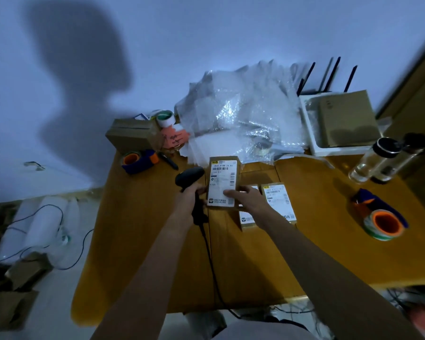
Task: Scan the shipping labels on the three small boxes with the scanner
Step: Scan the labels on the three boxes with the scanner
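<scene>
My left hand (190,196) grips the handle of a black corded scanner (189,176), its head just left of a small cardboard box (222,177) with a white shipping label facing up. My right hand (249,198) holds that box by its near right corner, lifted slightly above the table. Two more small labelled boxes lie on the wooden table (268,253) to the right: one (247,218) mostly hidden under my right hand, the other (279,202) beside it, label up.
A tape dispenser (139,160) and a brown carton (133,136) sit at the back left. Bubble wrap (238,114) is piled behind. A white tray with cardboard (341,121), two clear bottles (383,160) and another tape dispenser (383,218) stand right. The scanner cable (211,261) runs toward me.
</scene>
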Tool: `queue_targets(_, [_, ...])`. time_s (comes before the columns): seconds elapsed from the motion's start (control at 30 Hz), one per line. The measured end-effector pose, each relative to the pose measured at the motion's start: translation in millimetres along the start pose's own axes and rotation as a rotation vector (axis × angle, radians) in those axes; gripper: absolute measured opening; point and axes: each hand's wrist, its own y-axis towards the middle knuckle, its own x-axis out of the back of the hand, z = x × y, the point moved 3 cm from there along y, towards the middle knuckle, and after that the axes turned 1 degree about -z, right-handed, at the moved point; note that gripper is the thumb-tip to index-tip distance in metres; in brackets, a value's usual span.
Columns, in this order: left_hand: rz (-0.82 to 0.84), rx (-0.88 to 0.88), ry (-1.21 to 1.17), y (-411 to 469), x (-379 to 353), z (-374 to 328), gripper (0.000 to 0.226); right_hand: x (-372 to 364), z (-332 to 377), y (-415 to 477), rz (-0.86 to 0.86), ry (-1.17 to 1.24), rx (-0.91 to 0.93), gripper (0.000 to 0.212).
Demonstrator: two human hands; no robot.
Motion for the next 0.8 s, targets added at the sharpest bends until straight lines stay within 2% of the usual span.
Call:
queue_targets(0.17, [0.089, -0.056, 0.026, -19.5, -14.5, -6.7, 0.017, 19.8, 6.8, -9.4, 0.022, 0.115, 0.04, 0.055])
queue_targets(0.37, [0.14, -0.048, 0.101, -40.3, -22.8, 8.0, 0.017, 33.4, -6.3, -29.5, 0.008, 0.266, 0.032, 0.05])
queue_targets(0.67, [0.121, -0.1, 0.179, -52.1, -14.5, 41.3, 0.012, 34.6, -53.7, -56.4, 0.016, 0.261, -0.067, 0.04])
queue_targets(0.8, [0.129, -0.108, 0.178, -57.0, -13.0, 52.1, 0.013, 38.0, -61.5, -62.5, -0.014, 0.18, -0.075, 0.055])
